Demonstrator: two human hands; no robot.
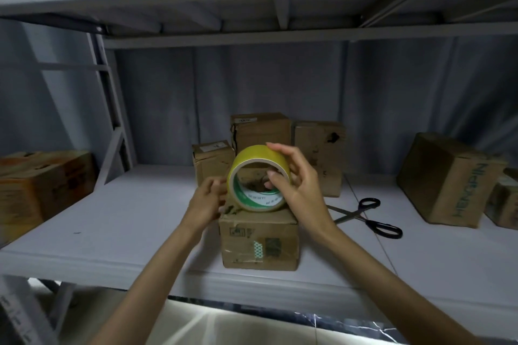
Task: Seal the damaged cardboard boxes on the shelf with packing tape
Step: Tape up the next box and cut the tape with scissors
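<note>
A small brown cardboard box (pixel 259 241) with a torn top stands near the front edge of the white shelf (pixel 126 218). Just above it I hold a roll of yellowish packing tape (pixel 252 159) upright, its open core facing me. My right hand (pixel 297 185) grips the roll, fingers over its top and thumb inside the core. My left hand (pixel 208 199) is at the roll's left edge with fingertips pinched there; whether it holds the tape's end is hidden.
Three more worn boxes (pixel 260 129) stand behind the front one. Black-handled scissors (pixel 367 217) lie open on the shelf to the right. A larger printed box (pixel 445 179) sits far right, an orange-brown box (pixel 42 182) far left. An upper shelf hangs overhead.
</note>
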